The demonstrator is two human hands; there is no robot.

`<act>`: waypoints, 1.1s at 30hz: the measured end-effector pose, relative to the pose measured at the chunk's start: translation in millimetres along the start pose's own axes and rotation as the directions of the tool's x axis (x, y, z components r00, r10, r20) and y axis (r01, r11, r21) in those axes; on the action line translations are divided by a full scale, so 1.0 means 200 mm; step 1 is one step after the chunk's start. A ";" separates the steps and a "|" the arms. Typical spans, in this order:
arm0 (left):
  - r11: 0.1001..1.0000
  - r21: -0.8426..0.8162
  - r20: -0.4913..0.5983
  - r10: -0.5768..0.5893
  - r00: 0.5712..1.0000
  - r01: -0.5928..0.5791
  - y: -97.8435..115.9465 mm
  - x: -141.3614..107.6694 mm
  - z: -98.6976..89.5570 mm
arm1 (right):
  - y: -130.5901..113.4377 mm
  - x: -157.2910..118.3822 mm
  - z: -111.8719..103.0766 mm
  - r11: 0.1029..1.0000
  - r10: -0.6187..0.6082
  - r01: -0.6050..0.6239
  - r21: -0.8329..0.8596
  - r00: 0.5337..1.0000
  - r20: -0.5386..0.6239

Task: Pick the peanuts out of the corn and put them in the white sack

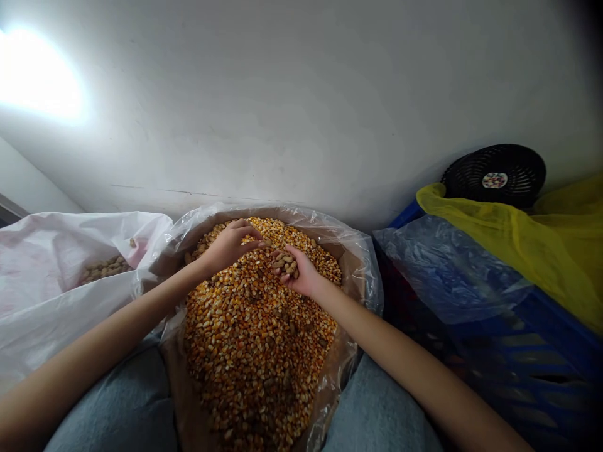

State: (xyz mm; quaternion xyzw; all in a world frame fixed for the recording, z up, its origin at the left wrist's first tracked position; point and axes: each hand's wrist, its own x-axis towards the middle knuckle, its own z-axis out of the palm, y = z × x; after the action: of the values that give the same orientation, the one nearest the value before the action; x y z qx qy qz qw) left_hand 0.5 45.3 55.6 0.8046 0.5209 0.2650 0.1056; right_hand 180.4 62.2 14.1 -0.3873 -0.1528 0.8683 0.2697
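A white wall [282,107] is being faced from above. Between blue-clad thighs [113,402], a big sack [351,282] lined with clear plastic is being kept, heaped with dried corn kernels [254,358]. To the right, a blue crate [518,351] is being covered by yellow plastic [513,238], with a black fan [494,176] behind it. To the left, a pile of peanuts [106,269] is being held in a white bag [61,263]. A small bunch of peanuts [286,263] is being cupped by the right hand [301,273], its fingers closed around them above the kernels. The left hand [230,246] is being arched palm-down over the kernels, fingers together; whether anything is being pinched cannot be told.
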 end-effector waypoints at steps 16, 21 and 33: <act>0.768 0.528 0.291 0.237 0.927 -0.362 0.00 0.10 0.33 | -0.08 -0.03 -0.05 0.976 -0.158 0.135 0.172 0.979 0.127; 0.843 0.468 0.201 0.191 0.961 -0.266 -0.01 0.08 0.27 | -0.08 -0.01 -0.05 0.980 -0.170 0.157 0.124 0.980 0.101; 0.984 -0.175 -0.065 0.006 0.998 -0.017 0.16 0.10 0.11 | -0.05 -0.03 -0.01 0.993 -0.052 0.038 0.116 0.992 0.118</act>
State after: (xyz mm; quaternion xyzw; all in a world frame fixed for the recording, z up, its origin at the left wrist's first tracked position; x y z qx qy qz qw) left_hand 43.6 52.5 57.0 0.7863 0.4938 0.3360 0.1578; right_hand 188.2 66.3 21.7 -0.3147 -0.1278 0.8911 0.3010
